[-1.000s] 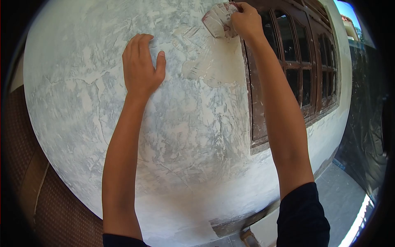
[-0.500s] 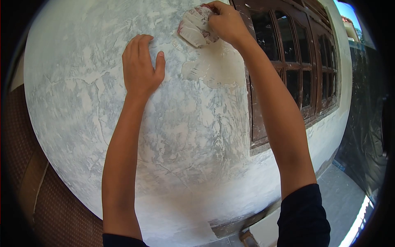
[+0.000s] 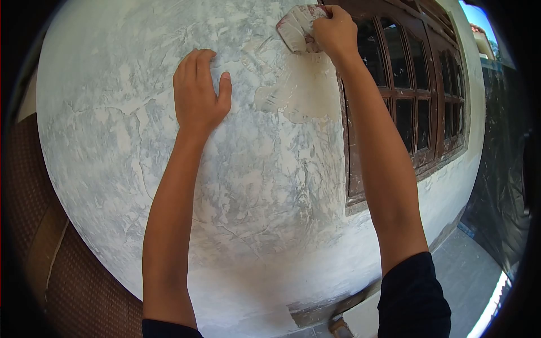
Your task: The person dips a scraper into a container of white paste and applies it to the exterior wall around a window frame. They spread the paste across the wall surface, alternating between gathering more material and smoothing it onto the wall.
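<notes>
My right hand [image 3: 340, 35] is closed around a flat putty scraper [image 3: 294, 27] smeared with pale filler. The scraper lies against the wall near its top, close to the window frame. Just below it spreads a damp beige patch of filler [image 3: 307, 90] with ragged edges. My left hand [image 3: 198, 93] rests on the patchy grey-white wall [image 3: 242, 174] to the left of that patch, fingers slightly curved and thumb apart, holding nothing.
A brown wooden window with dark panes [image 3: 403, 115] borders the wall on the right. Beyond it hangs dark plastic sheeting [image 3: 499, 152] above a grey tiled floor [image 3: 468, 270]. Brown woven panelling [image 3: 90, 287] stands at lower left.
My right hand and the scraper have moved right, towards the window frame, uncovering streaked filler on the wall. My left hand keeps its place on the wall; the view has shifted slightly.
</notes>
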A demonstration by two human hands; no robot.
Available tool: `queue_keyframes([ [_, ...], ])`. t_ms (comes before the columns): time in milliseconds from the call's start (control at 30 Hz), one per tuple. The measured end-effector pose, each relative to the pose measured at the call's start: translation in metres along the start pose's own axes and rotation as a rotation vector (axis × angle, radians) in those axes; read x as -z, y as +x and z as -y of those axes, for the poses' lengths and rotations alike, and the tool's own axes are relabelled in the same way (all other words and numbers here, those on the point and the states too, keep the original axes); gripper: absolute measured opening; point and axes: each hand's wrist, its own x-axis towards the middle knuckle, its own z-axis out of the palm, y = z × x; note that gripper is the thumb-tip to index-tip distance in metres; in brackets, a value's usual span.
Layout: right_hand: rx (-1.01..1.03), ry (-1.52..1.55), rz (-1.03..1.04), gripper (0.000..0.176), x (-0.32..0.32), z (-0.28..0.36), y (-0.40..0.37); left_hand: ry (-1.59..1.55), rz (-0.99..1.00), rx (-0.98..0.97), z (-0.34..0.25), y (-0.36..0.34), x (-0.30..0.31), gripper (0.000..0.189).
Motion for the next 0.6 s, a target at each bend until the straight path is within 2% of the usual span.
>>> queue_keyframes([
  [100, 0.178, 0.067, 0.204, 0.041, -0.003, 0.003, -0.012, 0.003, 0.002, -0.004, 0.001, 0.0, 0.0, 0.041],
  [133, 0.218, 0.004, 0.251, 0.041, -0.007, 0.004, -0.016, 0.013, 0.005, -0.002, 0.0, 0.0, -0.001, 0.041],
  [167, 0.215, 0.003, 0.25, 0.041, -0.007, 0.0, -0.012, 0.011, 0.007, -0.003, 0.0, 0.0, -0.001, 0.041],
  [233, 0.141, -0.241, 0.042, 0.038, -0.003, -0.005, -0.001, 0.0, -0.001, 0.003, 0.0, -0.001, -0.001, 0.041],
  [267, 0.005, -0.038, 0.047, 0.037, 0.006, 0.003, -0.005, 0.003, -0.001, 0.005, 0.001, -0.001, 0.0, 0.041],
  [300, 0.007, -0.037, 0.049, 0.037, 0.008, 0.011, -0.009, 0.005, -0.002, -0.004, 0.0, 0.0, 0.0, 0.041],
  [367, 0.15, -0.018, 0.018, 0.036, 0.005, 0.023, -0.018, 0.001, 0.0, -0.012, -0.002, 0.0, -0.001, 0.04],
  [400, 0.227, -0.044, 0.087, 0.036, -0.006, 0.016, -0.014, 0.01, -0.003, -0.009, -0.001, -0.001, -0.001, 0.04],
  [500, 0.23, -0.098, 0.111, 0.036, -0.015, 0.011, -0.011, 0.013, -0.01, -0.009, -0.001, -0.001, -0.002, 0.039],
  [567, 0.183, -0.101, 0.04, 0.036, 0.005, 0.02, -0.005, 0.007, -0.019, -0.005, 0.0, 0.0, -0.001, 0.039],
  [600, -0.037, 0.113, 0.192, 0.036, 0.028, 0.038, -0.012, 0.007, -0.017, -0.011, 0.0, 0.0, -0.001, 0.039],
])
